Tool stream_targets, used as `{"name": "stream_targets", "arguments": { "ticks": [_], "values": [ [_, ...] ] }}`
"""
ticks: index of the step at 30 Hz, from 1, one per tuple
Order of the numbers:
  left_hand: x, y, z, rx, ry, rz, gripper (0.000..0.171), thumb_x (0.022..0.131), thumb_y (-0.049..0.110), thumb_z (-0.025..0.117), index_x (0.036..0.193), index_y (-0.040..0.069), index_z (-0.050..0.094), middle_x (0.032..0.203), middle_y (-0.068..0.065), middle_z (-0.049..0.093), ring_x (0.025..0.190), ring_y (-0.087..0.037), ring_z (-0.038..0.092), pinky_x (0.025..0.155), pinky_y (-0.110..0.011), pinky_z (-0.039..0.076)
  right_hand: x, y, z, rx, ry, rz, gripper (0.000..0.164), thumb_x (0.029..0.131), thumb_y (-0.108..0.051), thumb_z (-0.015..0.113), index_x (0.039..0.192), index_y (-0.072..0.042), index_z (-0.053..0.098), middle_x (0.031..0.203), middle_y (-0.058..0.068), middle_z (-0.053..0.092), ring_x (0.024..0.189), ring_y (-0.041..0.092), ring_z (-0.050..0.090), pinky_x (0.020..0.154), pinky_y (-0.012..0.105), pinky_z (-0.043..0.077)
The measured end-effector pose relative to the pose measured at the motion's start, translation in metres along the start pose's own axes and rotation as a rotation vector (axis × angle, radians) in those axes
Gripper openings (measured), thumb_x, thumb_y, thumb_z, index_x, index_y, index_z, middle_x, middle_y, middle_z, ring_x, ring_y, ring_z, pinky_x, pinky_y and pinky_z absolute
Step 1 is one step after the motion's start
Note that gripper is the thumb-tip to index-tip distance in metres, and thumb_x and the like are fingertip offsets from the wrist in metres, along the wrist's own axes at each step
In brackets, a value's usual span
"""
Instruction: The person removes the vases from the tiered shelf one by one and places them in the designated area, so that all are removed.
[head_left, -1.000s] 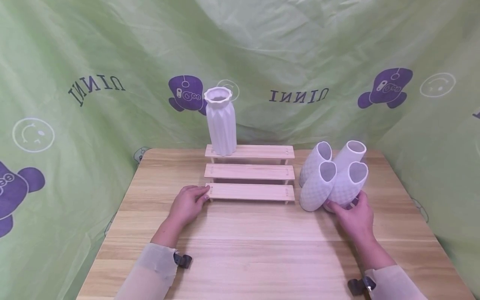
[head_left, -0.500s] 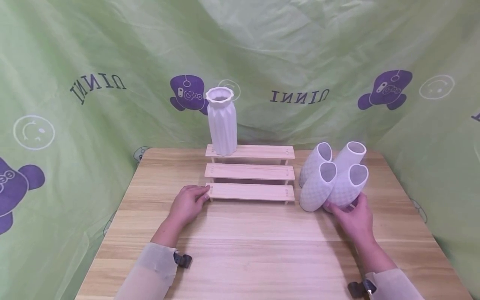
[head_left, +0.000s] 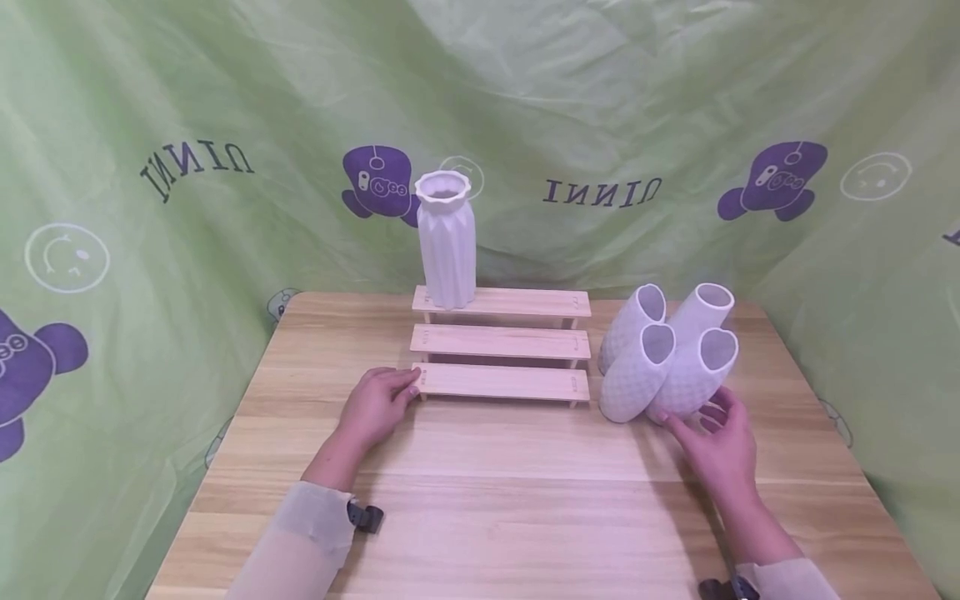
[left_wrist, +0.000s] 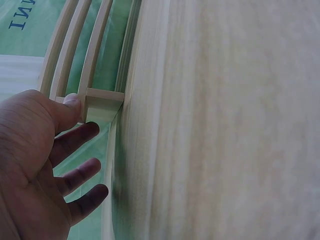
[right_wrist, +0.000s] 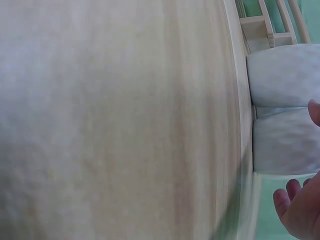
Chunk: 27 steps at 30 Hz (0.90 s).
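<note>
A three-step wooden display stand (head_left: 501, 382) stands on the table. My left hand (head_left: 375, 407) pinches the left end of its lowest step; the left wrist view shows the thumb (left_wrist: 73, 104) on the board's corner and the other fingers spread. On the top step, toward its left end, stands a white fluted vase (head_left: 447, 254) with a scalloped rim. To the right of the stand is a white vase of several joined, slanted tubes (head_left: 626, 387). My right hand (head_left: 720, 450) is at its front right tube, fingers loosely spread; whether the thumb touches is unclear.
The wooden table (head_left: 510, 517) reaches back to a green patterned curtain (head_left: 570, 100) that hangs around its back and sides. Little room separates the tube vase from the stand's right end.
My right hand has loosened around the tube vase and shifted slightly right, its fingers more apart. The left hand, stand and both vases have stayed in place.
</note>
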<state>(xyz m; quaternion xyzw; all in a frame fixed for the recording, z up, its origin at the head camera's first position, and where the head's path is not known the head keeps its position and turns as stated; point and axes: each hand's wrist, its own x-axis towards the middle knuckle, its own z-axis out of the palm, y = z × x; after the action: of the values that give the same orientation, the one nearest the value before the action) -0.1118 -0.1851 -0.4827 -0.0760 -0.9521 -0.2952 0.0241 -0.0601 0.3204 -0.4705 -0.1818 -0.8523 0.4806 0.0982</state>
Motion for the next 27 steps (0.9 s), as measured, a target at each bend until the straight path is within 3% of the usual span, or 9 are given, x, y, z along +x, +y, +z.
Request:
{"name": "stream_targets", "arguments": {
  "ticks": [4,9,27],
  "values": [
    [0.000,0.000,0.001,-0.004,-0.005,-0.012,0.039,0.101,0.026,0.070,0.139,0.019,0.067,0.138,-0.004,0.068,0.133,-0.033,0.055,0.115,-0.054,0.042,-0.003,0.002,0.000,-0.026,0.026,-0.021,0.098,0.081,-0.031,0.092,0.157,-0.006,0.035,0.148,0.014,0.051,0.123,0.028,0.055,0.102,0.032,0.052],
    [0.001,-0.001,0.001,-0.009,-0.004,-0.020,0.039,0.101,0.027,0.070,0.139,0.019,0.067,0.138,-0.003,0.067,0.133,-0.033,0.055,0.116,-0.054,0.042,-0.007,0.003,0.001,-0.042,0.045,-0.029,0.094,0.081,-0.032,0.092,0.154,-0.005,0.038,0.141,0.011,0.053,0.114,0.020,0.055,0.088,0.014,0.049],
    [0.001,-0.002,0.001,0.007,-0.003,0.000,0.039,0.101,0.027,0.070,0.139,0.018,0.067,0.138,-0.004,0.067,0.133,-0.035,0.055,0.116,-0.054,0.042,-0.031,-0.005,0.014,0.039,0.109,-0.007,0.070,0.077,-0.025,0.095,0.124,-0.004,0.047,0.109,0.012,0.054,0.086,0.015,0.052,0.070,0.009,0.046]
  ]
}}
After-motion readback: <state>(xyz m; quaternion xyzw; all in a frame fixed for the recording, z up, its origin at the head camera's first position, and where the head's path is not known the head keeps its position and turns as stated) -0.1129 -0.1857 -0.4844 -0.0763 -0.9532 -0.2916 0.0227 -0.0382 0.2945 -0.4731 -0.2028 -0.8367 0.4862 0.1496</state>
